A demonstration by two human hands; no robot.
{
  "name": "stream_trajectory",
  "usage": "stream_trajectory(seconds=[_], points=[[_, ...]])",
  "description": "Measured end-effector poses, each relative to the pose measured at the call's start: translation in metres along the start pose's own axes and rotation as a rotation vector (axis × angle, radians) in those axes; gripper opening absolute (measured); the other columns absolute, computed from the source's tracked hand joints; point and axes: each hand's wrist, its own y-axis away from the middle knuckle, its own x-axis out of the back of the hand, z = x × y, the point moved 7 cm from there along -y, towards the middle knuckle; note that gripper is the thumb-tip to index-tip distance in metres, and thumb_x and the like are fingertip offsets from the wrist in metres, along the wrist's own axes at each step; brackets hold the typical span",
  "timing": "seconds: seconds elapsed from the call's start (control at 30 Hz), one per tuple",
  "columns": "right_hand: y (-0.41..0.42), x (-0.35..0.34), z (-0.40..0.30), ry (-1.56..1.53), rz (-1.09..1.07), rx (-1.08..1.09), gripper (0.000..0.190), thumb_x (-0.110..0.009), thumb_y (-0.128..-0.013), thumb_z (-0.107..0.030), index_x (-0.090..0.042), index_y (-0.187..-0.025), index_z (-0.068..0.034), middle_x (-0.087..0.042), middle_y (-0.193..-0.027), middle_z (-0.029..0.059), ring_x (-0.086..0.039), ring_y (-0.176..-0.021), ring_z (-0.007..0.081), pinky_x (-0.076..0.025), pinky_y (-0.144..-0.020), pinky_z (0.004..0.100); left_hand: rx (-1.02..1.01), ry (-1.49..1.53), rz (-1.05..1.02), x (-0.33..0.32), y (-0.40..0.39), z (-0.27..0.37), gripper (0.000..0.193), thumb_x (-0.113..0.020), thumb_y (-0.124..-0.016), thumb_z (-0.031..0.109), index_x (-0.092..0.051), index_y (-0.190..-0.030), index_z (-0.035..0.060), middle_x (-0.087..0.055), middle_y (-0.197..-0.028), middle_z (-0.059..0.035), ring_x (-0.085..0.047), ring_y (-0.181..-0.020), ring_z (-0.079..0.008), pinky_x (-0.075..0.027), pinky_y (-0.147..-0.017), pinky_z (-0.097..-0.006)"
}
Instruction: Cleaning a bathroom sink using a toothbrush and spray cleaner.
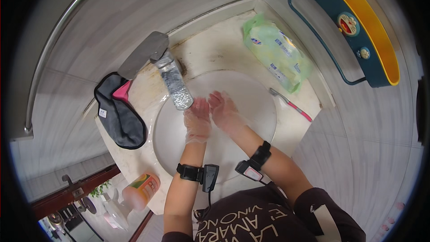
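Over the white washbasin (248, 94), my left hand (198, 119) in a thin clear plastic glove lies palm up at the tip of the chrome faucet (173, 80). Close on its right is my right hand (224, 109), also in a clear glove, with its fingers slightly curled. Neither hand holds anything that I can see. The faucet's broad grey handle (141, 53) slants to the left. Whether water runs from the spout I cannot tell. A black strap with a small device sits on each forearm.
Left of the basin lies a dark grey cloth item (124, 121) with black edging; an orange-labelled bottle (141, 191) stands below. On the right are a green pack of wipes (275, 53) and a red-grey toothbrush (292, 104). A blue-yellow rack (356, 37) hangs on the wall.
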Motion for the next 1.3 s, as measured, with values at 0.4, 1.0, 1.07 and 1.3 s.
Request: stream_trajectory(seconds=[0.4, 1.0, 1.07, 1.3], points=[[0.003, -0.061, 0.041, -0.237, -0.586, -0.277, 0.036, -0.045, -0.086, -0.033, -0.046, -0.102, -0.001, -0.052, -0.104, 0.0141, -0.05, -0.104, 0.0268, -0.038, -0.093, 0.0436, -0.037, 0.17, -0.282, -0.038, 0.013, 0.046, 0.029, -0.034, -0.092, 0.024, -0.047, -0.107, 0.0025, -0.052, -0.103, -0.0071, -0.05, -0.1, -0.0189, -0.04, -0.091, -0.0326], [0.14, 0.019, 0.158, 1.741, -1.676, -0.674, 0.021, -0.043, -0.079, -0.018, -0.052, -0.063, -0.007, -0.049, -0.061, 0.0043, -0.048, -0.066, 0.0144, -0.039, -0.06, 0.0296, -0.495, -0.591, 0.12, 0.091, 0.193, 0.122, 0.03, -0.043, -0.092, 0.024, -0.047, -0.115, 0.0056, -0.052, -0.095, -0.002, -0.047, -0.089, -0.011, -0.035, -0.084, -0.0277], [0.111, 0.075, 0.114, 1.82, -2.037, -0.576, 0.023, -0.042, -0.079, -0.016, -0.049, -0.059, -0.008, -0.046, -0.058, 0.0036, -0.047, -0.062, 0.0143, -0.038, -0.058, 0.0291, -0.476, -0.6, 0.157, 0.092, 0.195, 0.121, 0.029, -0.041, -0.093, 0.022, -0.048, -0.114, 0.0042, -0.052, -0.093, -0.0026, -0.047, -0.086, -0.01, -0.037, -0.082, -0.0267], [0.007, -0.014, 0.043, 1.446, -0.429, -0.321, 0.018, -0.045, -0.086, -0.025, -0.053, -0.087, -0.009, -0.054, -0.08, 0.0007, -0.051, -0.074, 0.016, -0.044, -0.071, 0.0306, -0.428, -0.56, 0.214, 0.108, 0.19, 0.119, 0.027, -0.043, -0.092, 0.022, -0.051, -0.11, 0.004, -0.053, -0.088, -0.0011, -0.048, -0.081, -0.0091, -0.038, -0.08, -0.0257]])
